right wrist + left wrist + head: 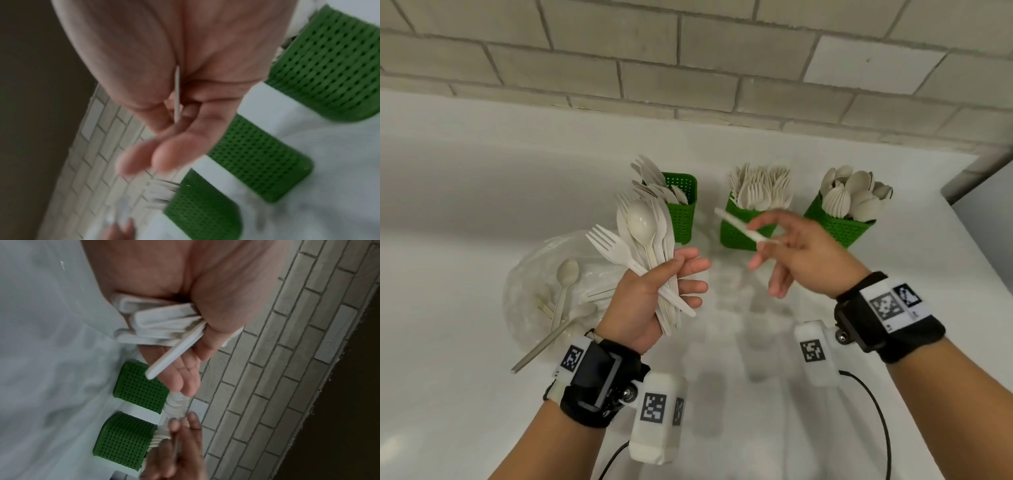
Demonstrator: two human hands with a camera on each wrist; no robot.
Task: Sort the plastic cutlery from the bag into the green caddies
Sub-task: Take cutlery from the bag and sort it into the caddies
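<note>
My left hand (654, 291) grips a bundle of white plastic cutlery (643, 236), forks, a spoon and knives fanned upward; their handle ends (162, 324) show in the left wrist view. My right hand (794, 253) pinches a single white knife (739, 228) between thumb and fingers, in front of the middle caddy; it shows edge-on as a thin strip (177, 95) in the right wrist view. Three green caddies stand in a row: the left caddy (683, 216) holds knives, the middle caddy (739, 233) forks, the right caddy (842, 226) spoons.
A clear plastic bag (544, 291) lies to the left on the white counter (482, 205), with a spoon (565, 284) and a few more pieces in it. A tiled wall (688, 51) runs behind the caddies. Cables trail from both wrist cameras.
</note>
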